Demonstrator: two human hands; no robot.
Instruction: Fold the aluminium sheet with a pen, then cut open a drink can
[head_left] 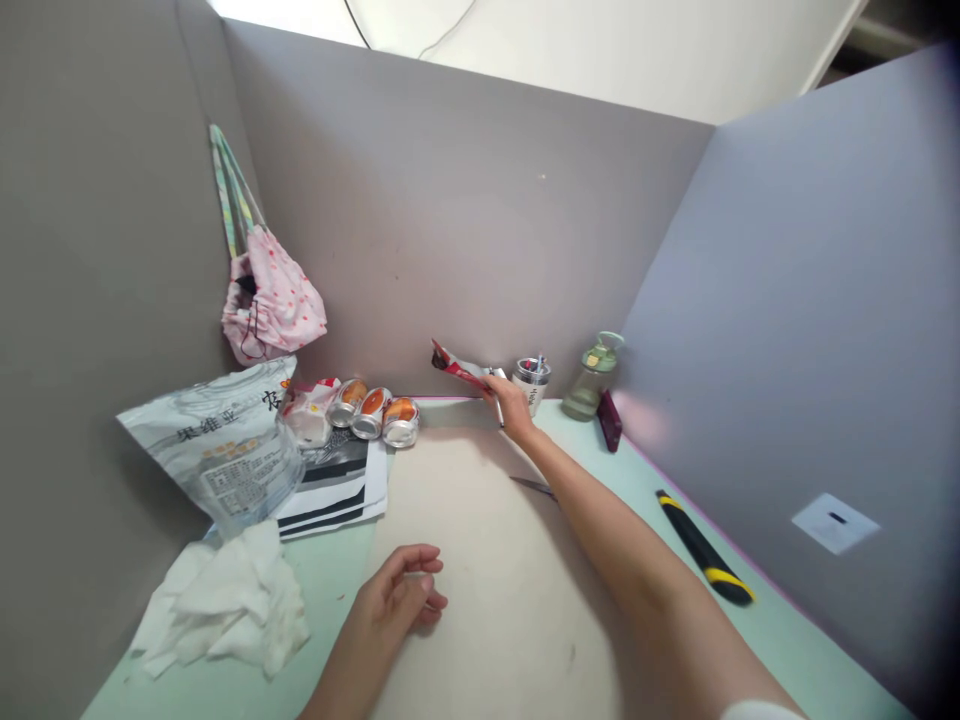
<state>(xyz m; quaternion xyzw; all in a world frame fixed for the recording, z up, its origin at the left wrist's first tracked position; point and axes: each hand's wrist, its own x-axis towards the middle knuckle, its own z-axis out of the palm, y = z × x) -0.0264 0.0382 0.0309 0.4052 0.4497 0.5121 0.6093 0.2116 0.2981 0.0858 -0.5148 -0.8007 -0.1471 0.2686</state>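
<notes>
My right hand reaches out to the back of the table, its fingers closed on a flat red and silver packet. The packet is tilted, with a dark patch at its far left end; its exact kind is unclear. A thin white and dark edge shows along the fingers. Just behind the hand stands a pen cup holding several pens. Under my right forearm, a dark pointed blade-like thing is partly hidden. Near the front, my left hand hovers over a beige mat, fingers loosely curled and apart, holding nothing.
Three cans, a large white pouch, printed sheets and crumpled white cloth lie left. A pink bag hangs above. Right are a green bottle, a maroon box and a black-yellow tool. Grey partitions enclose the table.
</notes>
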